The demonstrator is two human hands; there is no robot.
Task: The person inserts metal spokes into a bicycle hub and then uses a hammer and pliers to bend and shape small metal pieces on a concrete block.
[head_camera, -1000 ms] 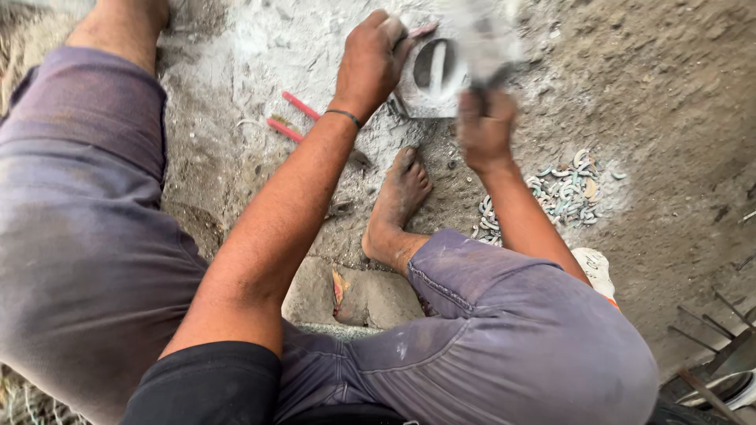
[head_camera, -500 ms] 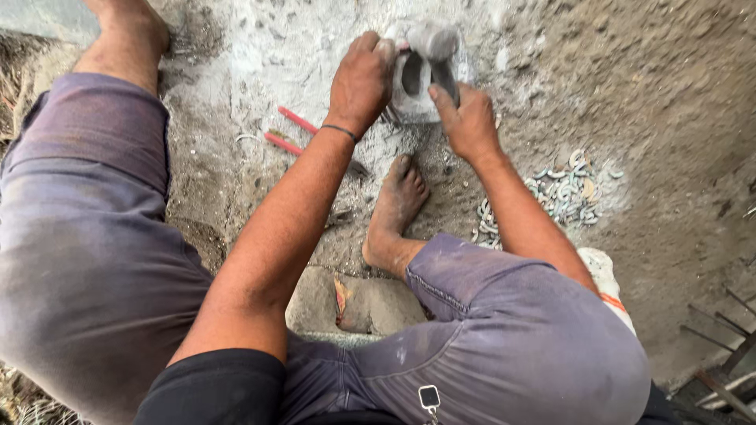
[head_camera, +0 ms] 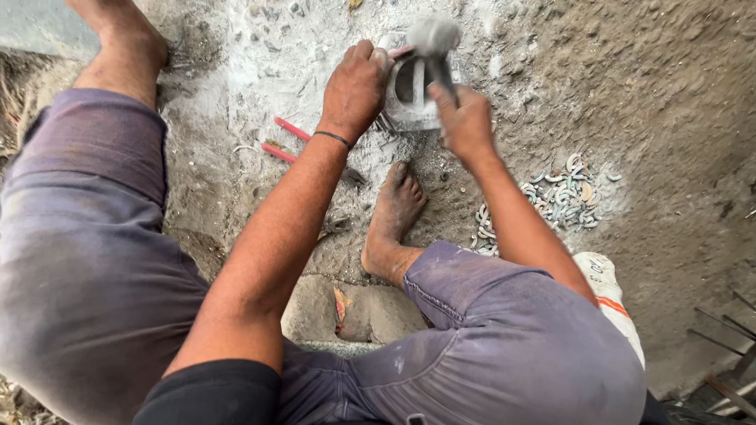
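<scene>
I squat on dusty ground. My left hand (head_camera: 356, 88) grips the left edge of a grey metal casting with a round hollow (head_camera: 411, 98), holding it down on the dirt. My right hand (head_camera: 466, 122) is closed on the handle of a hammer (head_camera: 434, 43) whose blurred grey head sits over the top of the casting. My bare right foot (head_camera: 394, 220) rests just below the casting. A thin black band circles my left wrist.
Red-handled pliers (head_camera: 287, 140) lie left of my left forearm. A heap of small curved metal pieces (head_camera: 563, 197) lies on the ground to the right. A flat stone (head_camera: 346, 311) sits under my legs. Metal rods (head_camera: 728, 338) show at the lower right.
The hammer was raised and blurred a second ago, then came down onto the casting. My left hand has stayed on the casting throughout.
</scene>
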